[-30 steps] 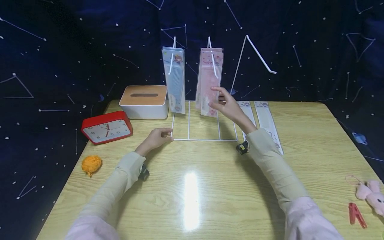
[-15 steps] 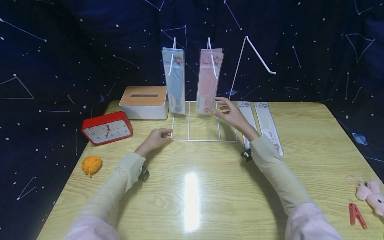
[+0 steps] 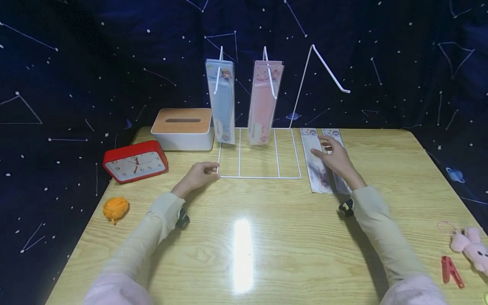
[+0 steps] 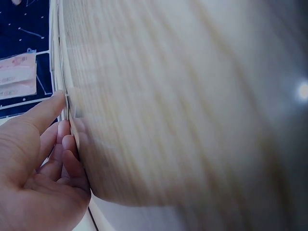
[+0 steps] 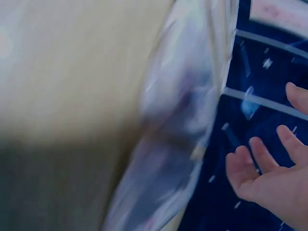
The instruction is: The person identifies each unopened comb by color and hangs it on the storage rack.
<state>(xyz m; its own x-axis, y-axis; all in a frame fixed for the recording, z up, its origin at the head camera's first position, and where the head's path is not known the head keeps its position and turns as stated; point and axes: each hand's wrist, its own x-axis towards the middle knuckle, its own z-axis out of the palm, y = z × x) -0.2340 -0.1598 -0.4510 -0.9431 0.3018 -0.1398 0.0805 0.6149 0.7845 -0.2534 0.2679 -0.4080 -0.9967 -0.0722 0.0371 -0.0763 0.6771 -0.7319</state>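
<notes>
On the table stands a white wire rack [image 3: 259, 177] with three raised hooks. A packaged blue comb [image 3: 223, 103] hangs on the left hook, and packaged pink combs [image 3: 262, 106] hang on the middle one. The right hook [image 3: 331, 70] bears nothing. With thumb and fingers, my left hand [image 3: 195, 176] holds the rack's front left corner. My right hand [image 3: 336, 160] hovers, fingers spread, over two pale comb packets lying right of the rack, the nearer packet [image 3: 313, 159] and the farther packet [image 3: 342, 183]. That hand partly covers the farther packet.
A tissue box [image 3: 183, 140] with a wooden lid stands left of the rack. Beside it are a red alarm clock [image 3: 135, 163] and an orange yarn ball [image 3: 116, 209]. At the right edge lie a red clip [image 3: 451, 272] and a pink plush toy [image 3: 472, 248].
My right hand has left the pink combs and moved right, over the flat packets. The pink combs hang freely on their hook. My left hand keeps its place at the rack corner.
</notes>
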